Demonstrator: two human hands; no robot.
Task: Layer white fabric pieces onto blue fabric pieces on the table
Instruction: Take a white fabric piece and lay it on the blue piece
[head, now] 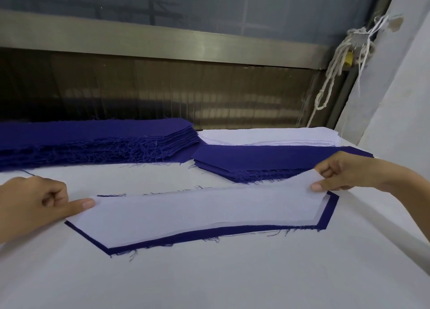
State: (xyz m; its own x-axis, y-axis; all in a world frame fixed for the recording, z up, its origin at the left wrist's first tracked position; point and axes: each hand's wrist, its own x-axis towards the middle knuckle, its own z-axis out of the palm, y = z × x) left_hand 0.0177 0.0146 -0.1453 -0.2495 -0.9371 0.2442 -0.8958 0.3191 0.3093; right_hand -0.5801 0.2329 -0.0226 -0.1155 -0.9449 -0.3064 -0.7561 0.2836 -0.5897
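A long white fabric piece [193,212] lies over a blue fabric piece [246,230] of the same shape on the white table [209,280]; blue shows along the near and right edges. My left hand [35,206] has its fingers curled and its thumb pressing near the white piece's left end. My right hand [344,172] pinches the white piece's right end, which is lifted slightly off the blue.
A tall stack of blue pieces [93,141] sits at the back left. A lower blue stack [263,162] lies at the back right, with a white stack [267,136] behind it. A metal-framed wall and a knotted rope [335,73] stand beyond the table.
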